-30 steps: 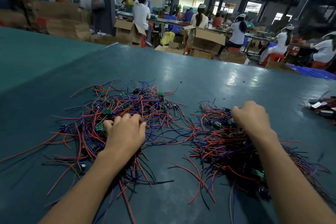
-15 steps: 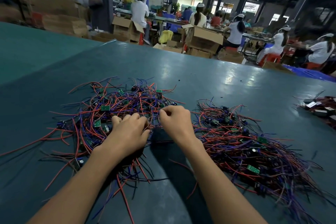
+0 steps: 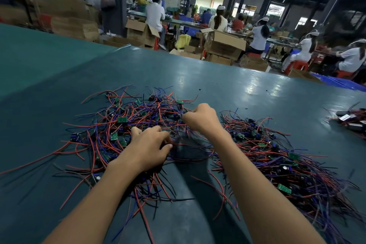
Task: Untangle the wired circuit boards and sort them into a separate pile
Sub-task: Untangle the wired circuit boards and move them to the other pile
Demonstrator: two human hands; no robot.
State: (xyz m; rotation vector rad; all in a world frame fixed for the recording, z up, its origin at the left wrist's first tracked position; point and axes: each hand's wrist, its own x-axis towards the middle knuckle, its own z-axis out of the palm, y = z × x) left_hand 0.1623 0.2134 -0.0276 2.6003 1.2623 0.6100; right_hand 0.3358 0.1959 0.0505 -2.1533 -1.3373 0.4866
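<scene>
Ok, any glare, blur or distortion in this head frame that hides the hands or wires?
Head view: ceiling-light glare patches far across the teal table; wide-angle bending at the edges; wires between left hand and right hand are motion-smeared; arm shadows darken the table.

Arms of the person, as seen from the head camera. Left hand [image 3: 150, 144] and right hand [image 3: 202, 119]: both bare from fingers to wrist. Left forearm [image 3: 95, 200] and right forearm [image 3: 257, 194]: bare along their whole visible length, down to the lower edge of the view. Both are smooth and slender, and appear broader toward that edge under the wide-angle lens. Thumbnail [image 3: 170, 146] of the left hand: short, rounded, trimmed close. Knuckles [image 3: 200, 108] of the right hand: a rounded ridge along its upper outline. The remaining fingertips are largely hidden.
</scene>
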